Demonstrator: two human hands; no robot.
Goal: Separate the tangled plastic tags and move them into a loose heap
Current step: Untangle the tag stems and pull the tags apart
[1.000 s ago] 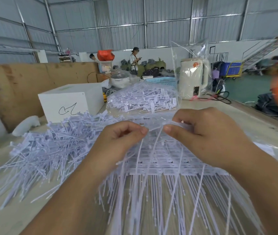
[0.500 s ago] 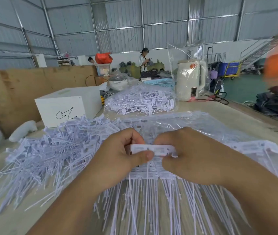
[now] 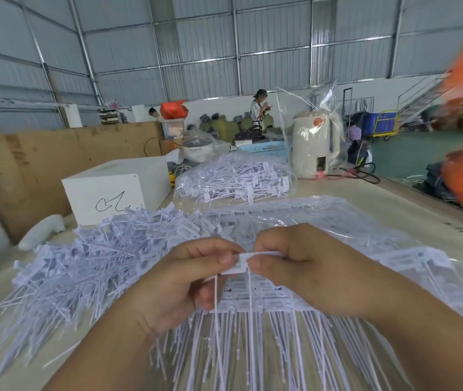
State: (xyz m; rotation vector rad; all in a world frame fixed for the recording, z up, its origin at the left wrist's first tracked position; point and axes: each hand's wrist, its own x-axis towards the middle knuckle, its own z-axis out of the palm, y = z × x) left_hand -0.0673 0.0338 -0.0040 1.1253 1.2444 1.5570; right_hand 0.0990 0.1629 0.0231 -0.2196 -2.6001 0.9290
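Since half a second earlier, the tag strip [image 3: 243,262] had risen slightly, both grips drawn closer over it. The left hand [image 3: 185,280] and right hand [image 3: 303,266] each pinched its white head above the stacked tags [image 3: 255,300] near the worktop's [image 3: 394,204] front edge. Snapping cleanly probably called for opposite twists, then a toss toward the loose heap [image 3: 89,266] at the left.

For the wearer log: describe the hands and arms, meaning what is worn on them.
Both the left hand and the right hand are bare: no gloves, rings, watch or wristband show. Both forearms are uncovered down to the bottom edge of the picture, with no sleeve in view.
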